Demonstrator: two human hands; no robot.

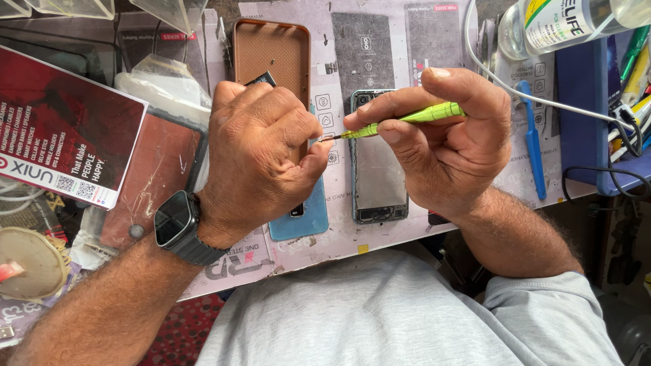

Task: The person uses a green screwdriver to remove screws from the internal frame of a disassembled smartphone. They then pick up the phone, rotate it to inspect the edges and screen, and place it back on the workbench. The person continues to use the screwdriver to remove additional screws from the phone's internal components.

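My right hand grips a slim green screwdriver, its tip pointing left to the fingertips of my left hand. My left thumb and forefinger pinch something tiny at the tip; I cannot tell what it is. A black smartwatch sits on my left wrist. Under my hands, on a pale work mat, lie an opened phone frame and a blue phone back cover, partly hidden by my left hand.
A brown phone case lies at the back of the mat. A blue plastic tool, a white cable and a clear bottle are at the right. A red leaflet lies at the left.
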